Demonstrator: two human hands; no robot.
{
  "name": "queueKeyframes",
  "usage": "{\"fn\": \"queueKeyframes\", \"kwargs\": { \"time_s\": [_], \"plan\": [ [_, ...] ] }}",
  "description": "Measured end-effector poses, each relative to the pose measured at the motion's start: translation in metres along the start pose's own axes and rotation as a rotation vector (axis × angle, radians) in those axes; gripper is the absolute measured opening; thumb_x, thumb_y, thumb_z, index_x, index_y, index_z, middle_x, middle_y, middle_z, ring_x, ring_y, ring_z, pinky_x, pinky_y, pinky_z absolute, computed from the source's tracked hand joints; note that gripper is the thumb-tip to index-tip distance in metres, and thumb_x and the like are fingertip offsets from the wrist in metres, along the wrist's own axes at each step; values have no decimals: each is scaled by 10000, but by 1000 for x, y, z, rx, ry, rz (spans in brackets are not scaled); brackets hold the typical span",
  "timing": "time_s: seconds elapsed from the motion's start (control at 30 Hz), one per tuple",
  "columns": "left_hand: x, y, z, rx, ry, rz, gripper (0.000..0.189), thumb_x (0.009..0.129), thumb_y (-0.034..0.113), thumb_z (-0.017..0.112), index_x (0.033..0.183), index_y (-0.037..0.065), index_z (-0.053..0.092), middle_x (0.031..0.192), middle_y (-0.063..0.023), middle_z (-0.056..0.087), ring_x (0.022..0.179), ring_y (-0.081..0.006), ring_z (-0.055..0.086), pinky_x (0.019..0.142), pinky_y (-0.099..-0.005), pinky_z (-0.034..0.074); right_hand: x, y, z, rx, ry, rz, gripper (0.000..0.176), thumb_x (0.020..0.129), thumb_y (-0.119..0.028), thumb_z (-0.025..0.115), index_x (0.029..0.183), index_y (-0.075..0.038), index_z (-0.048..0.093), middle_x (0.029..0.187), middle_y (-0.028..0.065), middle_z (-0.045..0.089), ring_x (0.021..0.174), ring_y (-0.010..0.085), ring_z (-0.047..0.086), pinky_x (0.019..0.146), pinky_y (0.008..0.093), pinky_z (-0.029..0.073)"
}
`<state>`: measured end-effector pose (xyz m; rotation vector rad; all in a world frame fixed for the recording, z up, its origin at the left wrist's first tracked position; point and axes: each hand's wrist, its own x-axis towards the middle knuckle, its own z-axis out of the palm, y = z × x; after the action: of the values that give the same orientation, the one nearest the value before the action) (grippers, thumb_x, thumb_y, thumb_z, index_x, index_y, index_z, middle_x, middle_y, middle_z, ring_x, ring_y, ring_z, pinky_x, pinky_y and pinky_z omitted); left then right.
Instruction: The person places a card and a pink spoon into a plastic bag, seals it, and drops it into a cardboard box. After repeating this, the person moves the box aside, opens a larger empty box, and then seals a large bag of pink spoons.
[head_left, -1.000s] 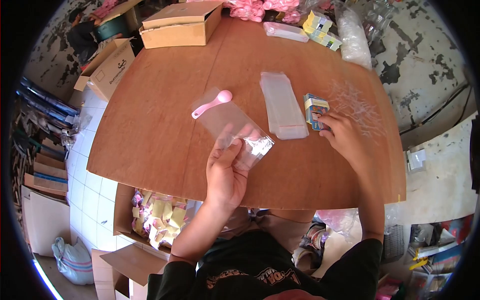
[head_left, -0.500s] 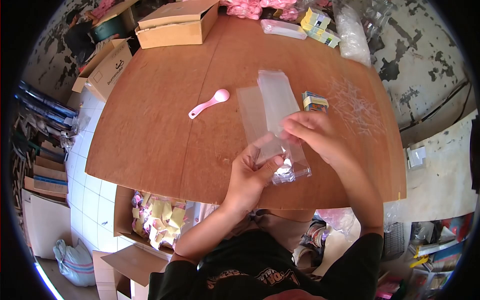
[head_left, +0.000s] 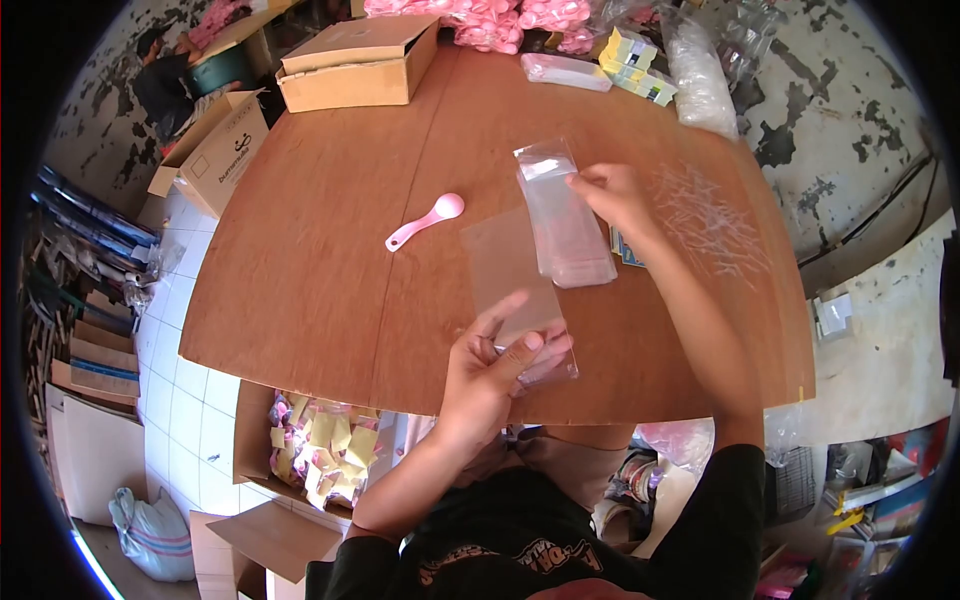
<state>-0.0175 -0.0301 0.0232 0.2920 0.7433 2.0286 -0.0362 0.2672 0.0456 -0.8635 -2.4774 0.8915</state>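
Note:
My left hand [head_left: 485,378] is closed around the lower end of a clear plastic bag [head_left: 508,268] near the table's front edge. Thumb and fingers show through the film. Further up, a stack of clear plastic bags [head_left: 572,240] lies slightly slanted, its upper end shiny and folded. My right hand [head_left: 612,198] pinches the stack's right edge near that end. Partly hidden under my right wrist is a small bundle of printed cards [head_left: 626,250]. Left of the bags rests a pink measuring spoon [head_left: 430,221].
Thin clear strips [head_left: 710,225] are scattered at the table's right. Along the back stand a cardboard box [head_left: 350,80], pink packs [head_left: 490,25], yellow cartons [head_left: 635,65] and a plastic roll [head_left: 700,80]. A box of pink, tagged items [head_left: 325,440] sits below the front edge. Another person [head_left: 165,85] sits far left.
My right hand has moved up and away from my left, to the upper part of the stack. My left hand has drawn down with one bag, now apart from most of the stack.

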Motion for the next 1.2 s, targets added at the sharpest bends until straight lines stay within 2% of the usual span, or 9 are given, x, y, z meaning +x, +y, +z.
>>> {"fn": "queueKeyframes", "kwargs": {
  "time_s": [0.03, 0.13, 0.3, 0.4, 0.63, 0.83, 0.9, 1.03, 1.2],
  "plan": [
    [0, 2, -1, -3, 1, -1, 531, 918, 34, 615, 1385, 3, 365, 1170, -263, 612, 1043, -323, 657, 878, -431, 561, -16, -17, -2, -268, 236, -115, 308, 834, -296, 693, 958, -14, 678, 810, 144, 692, 779, 265, 678, 681, 368, 514],
    [0, 11, -5, -25, 1, 53, 549, 904, -2, 612, 1393, 26, 365, 1197, -260, 604, 1090, -321, 635, 903, -430, 550, -40, -29, -17, -162, 376, -374, 333, 835, -269, 708, 1029, 0, 683, 902, 182, 699, 815, 276, 689, 723, 366, 526],
    [5, 25, -17, -67, 12, 138, 545, 901, -47, 582, 1398, 37, 376, 1210, -224, 603, 1121, -289, 619, 916, -406, 545, -93, -20, -68, -561, -66, -327, 307, 768, -132, 735, 1056, -41, 680, 924, 158, 691, 805, 345, 665, 751, 385, 530],
    [13, 26, -9, -81, 45, 157, 524, 911, -38, 572, 1395, 25, 381, 1206, -190, 607, 1116, -259, 620, 925, -382, 544, -103, 14, -72, -511, -28, -551, 264, 736, -58, 740, 991, -14, 686, 940, 170, 686, 812, 351, 654, 752, 400, 526],
    [22, 23, -4, -165, 107, 187, 510, 925, -11, 577, 1391, 1, 369, 1222, -208, 599, 1134, -265, 610, 949, -368, 532, -104, 31, -78, -352, -51, -512, 133, 762, -25, 708, 891, -15, 678, 883, 157, 669, 827, 352, 639, 732, 434, 504],
    [20, 28, -8, -274, 162, 140, 449, 967, 39, 515, 1384, -23, 359, 1224, -195, 583, 1161, -286, 589, 981, -395, 505, -147, -13, -75, -555, 316, -446, 151, 805, -35, 698, 954, -16, 693, 779, 141, 664, 652, 240, 663, 596, 335, 506],
    [22, 25, -7, -277, 171, 154, 427, 968, 43, 516, 1366, -18, 375, 1219, -186, 583, 1150, -277, 592, 982, -394, 504, -168, -17, -68, -15, 197, -124, 171, 876, -48, 659, 1033, 17, 680, 807, 120, 694, 704, 133, 685, 590, 263, 511],
    [26, 21, -2, -303, 171, 171, 351, 969, 56, 527, 1301, 5, 428, 1215, -157, 581, 1136, -251, 586, 994, -394, 490, -206, -34, -42, 622, 49, -47, 230, 923, -75, 630, 1079, 94, 648, 907, 114, 706, 859, 137, 671, 770, 239, 528],
    [27, 13, 3, -369, 183, 176, 349, 970, 95, 543, 1303, 60, 445, 1227, -123, 583, 1158, -242, 574, 1004, -404, 477, -231, -36, 2, 672, 348, -119, 212, 915, -68, 647, 1075, 70, 672, 931, 97, 705, 823, 83, 616, 724, 202, 485]
  ]
}}
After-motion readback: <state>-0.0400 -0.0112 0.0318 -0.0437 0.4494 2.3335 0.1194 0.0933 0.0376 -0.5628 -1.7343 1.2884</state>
